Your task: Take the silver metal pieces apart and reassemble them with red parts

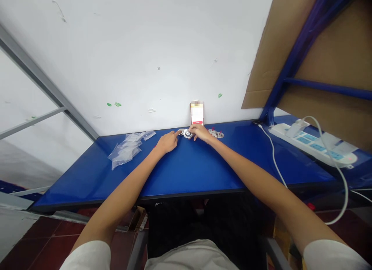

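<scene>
Near the back edge of the blue table, my right hand point(200, 132) pinches a shiny round metal disc point(187, 134) with a dark spot at its centre. My left hand point(167, 141) is just to the left, its index finger stretched out and touching a second small metal piece point(180, 131); its other fingers are partly curled and hold nothing I can see. To the right of my right hand lie several similar metal discs point(215, 133) with small red parts, partly hidden by the hand. Fine details are too small to make out.
Clear plastic bags point(126, 149) lie in a pile at the left. A phone-like object with a lit screen point(197, 114) leans against the white wall. At the right are a white power strip point(314, 144) and its cable point(274, 157). A blue metal frame point(286, 76) rises there.
</scene>
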`<state>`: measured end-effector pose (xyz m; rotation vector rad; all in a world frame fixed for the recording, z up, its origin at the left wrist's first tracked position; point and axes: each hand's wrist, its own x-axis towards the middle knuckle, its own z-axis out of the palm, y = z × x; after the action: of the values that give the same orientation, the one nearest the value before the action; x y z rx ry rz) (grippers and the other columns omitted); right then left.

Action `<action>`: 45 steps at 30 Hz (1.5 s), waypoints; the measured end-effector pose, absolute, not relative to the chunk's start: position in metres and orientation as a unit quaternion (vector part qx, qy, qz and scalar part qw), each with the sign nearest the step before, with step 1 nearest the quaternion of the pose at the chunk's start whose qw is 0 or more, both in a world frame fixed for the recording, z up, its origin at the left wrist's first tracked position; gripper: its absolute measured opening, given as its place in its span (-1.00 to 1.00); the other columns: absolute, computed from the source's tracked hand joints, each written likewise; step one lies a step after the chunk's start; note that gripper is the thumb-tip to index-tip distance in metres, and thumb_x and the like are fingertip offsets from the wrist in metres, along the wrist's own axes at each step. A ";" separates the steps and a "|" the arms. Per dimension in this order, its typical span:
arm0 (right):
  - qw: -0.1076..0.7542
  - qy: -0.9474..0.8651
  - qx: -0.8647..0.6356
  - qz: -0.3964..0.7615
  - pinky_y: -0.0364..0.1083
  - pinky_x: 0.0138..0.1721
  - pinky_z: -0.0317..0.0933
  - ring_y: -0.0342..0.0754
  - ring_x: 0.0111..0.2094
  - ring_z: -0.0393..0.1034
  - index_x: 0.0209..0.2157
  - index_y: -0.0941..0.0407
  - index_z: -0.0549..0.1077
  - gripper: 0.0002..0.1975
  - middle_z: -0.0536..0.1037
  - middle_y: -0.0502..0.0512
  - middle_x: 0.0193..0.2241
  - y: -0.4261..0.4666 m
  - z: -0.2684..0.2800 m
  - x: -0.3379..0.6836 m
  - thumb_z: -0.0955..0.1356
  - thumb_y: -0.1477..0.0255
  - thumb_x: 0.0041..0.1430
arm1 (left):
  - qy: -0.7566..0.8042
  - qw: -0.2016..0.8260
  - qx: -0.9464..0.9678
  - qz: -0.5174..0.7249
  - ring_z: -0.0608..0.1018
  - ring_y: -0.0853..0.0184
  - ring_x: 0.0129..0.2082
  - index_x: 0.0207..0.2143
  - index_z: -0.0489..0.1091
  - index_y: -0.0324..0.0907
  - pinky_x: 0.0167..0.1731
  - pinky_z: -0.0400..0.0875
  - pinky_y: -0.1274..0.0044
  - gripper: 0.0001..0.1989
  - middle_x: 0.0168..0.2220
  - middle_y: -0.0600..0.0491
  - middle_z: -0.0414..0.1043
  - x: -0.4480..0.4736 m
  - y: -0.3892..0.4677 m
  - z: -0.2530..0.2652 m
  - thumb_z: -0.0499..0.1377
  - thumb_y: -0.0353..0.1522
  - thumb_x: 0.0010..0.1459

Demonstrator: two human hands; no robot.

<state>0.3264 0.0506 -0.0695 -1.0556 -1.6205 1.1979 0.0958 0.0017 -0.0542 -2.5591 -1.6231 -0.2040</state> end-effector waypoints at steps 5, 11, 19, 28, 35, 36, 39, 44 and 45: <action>0.449 -0.632 -0.431 0.461 -0.24 -0.60 0.35 -0.12 -0.47 0.56 -0.34 0.11 0.37 -0.82 0.57 0.04 -0.37 0.057 -0.074 0.324 0.39 0.46 0.39 | -0.540 0.063 -0.838 -0.053 0.66 0.06 -0.08 0.52 0.14 0.01 -0.05 0.51 0.31 -0.37 0.03 -0.14 0.53 0.101 0.006 -0.055 -0.08 -0.40 0.45; 0.443 -0.622 -0.440 0.472 -0.27 -0.62 0.27 -0.14 -0.50 0.59 -0.27 0.08 0.28 -0.83 0.51 -0.05 -0.43 0.057 -0.077 0.319 0.28 0.46 0.50 | -0.536 0.038 -0.839 -0.086 0.66 0.04 -0.01 0.50 0.15 -0.03 0.00 0.50 0.28 -0.38 0.13 -0.16 0.54 0.099 0.012 -0.058 -0.07 -0.42 0.43; 0.494 -0.604 -0.411 0.471 -0.27 -0.52 0.42 -0.16 -0.48 0.57 -0.27 0.11 0.44 -0.87 0.59 0.00 -0.39 0.034 -0.068 0.310 0.39 0.45 0.45 | -0.458 -0.224 -0.769 -0.386 0.65 0.26 -0.39 0.00 0.44 -0.15 -0.30 0.54 0.45 -0.76 -0.23 -0.02 0.70 0.085 0.014 -0.049 0.21 -0.27 0.33; 0.482 -0.536 -0.353 0.597 -0.08 -0.21 0.61 -0.07 -0.35 0.66 -0.19 0.12 0.44 -0.88 0.67 0.11 -0.30 0.013 -0.061 0.303 0.42 0.41 0.48 | -0.455 -0.253 -0.711 -0.473 0.59 0.27 -0.31 -0.17 0.64 -0.17 -0.33 0.48 0.49 -0.67 -0.30 -0.01 0.63 0.083 0.007 -0.045 0.36 -0.11 0.19; 0.480 -0.635 -0.332 0.507 -0.22 -0.25 0.48 -0.08 -0.18 0.61 -0.21 0.11 0.59 -0.88 0.69 0.06 -0.21 0.021 -0.063 0.310 0.50 0.36 0.31 | -0.440 -0.345 -0.662 -0.499 0.56 0.33 -0.36 -0.20 0.57 -0.19 -0.32 0.48 0.49 -0.68 -0.28 0.01 0.61 0.084 0.006 -0.044 0.38 -0.14 0.15; 0.469 -0.657 -0.338 0.484 -0.24 -0.33 0.44 -0.09 -0.25 0.60 -0.21 0.11 0.61 -0.85 0.69 0.04 -0.27 0.022 -0.063 0.311 0.51 0.32 0.30 | -0.447 -0.323 -0.667 -0.502 0.55 0.33 -0.35 -0.21 0.59 -0.18 -0.32 0.46 0.50 -0.70 -0.29 0.03 0.60 0.083 0.006 -0.044 0.39 -0.14 0.14; 0.436 -0.683 -0.325 0.488 -0.22 -0.52 0.36 -0.07 -0.48 0.57 -0.18 0.12 0.60 -0.71 0.61 0.00 -0.50 0.022 -0.062 0.315 0.50 0.16 0.31 | -0.464 -0.305 -0.672 -0.489 0.44 0.38 -0.49 -0.19 0.61 -0.16 -0.47 0.35 0.54 -0.69 -0.47 0.11 0.46 0.078 0.006 -0.041 0.38 -0.12 0.16; 0.416 -0.648 -0.315 0.555 -0.13 -0.37 0.54 0.06 -0.29 0.72 -0.22 0.12 0.50 -0.65 0.74 0.21 -0.33 0.015 -0.059 0.311 0.48 0.10 0.37 | -0.442 -0.388 -0.650 -0.481 0.43 0.42 -0.57 -0.18 0.53 -0.19 -0.51 0.41 0.52 -0.71 -0.38 0.05 0.55 0.073 0.006 -0.040 0.35 -0.16 0.19; 0.412 -0.644 -0.325 0.557 -0.12 -0.34 0.56 0.06 -0.27 0.72 -0.25 0.13 0.50 -0.65 0.75 0.24 -0.30 0.015 -0.059 0.310 0.46 0.11 0.39 | -0.440 -0.392 -0.650 -0.480 0.47 0.41 -0.55 -0.21 0.52 -0.19 -0.48 0.46 0.51 -0.72 -0.36 0.03 0.57 0.073 0.006 -0.040 0.35 -0.17 0.19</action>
<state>0.3101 0.0149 -0.0588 -0.8185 -1.6194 1.4013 0.0734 0.0061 -0.0402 -2.7892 -1.8857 -2.0592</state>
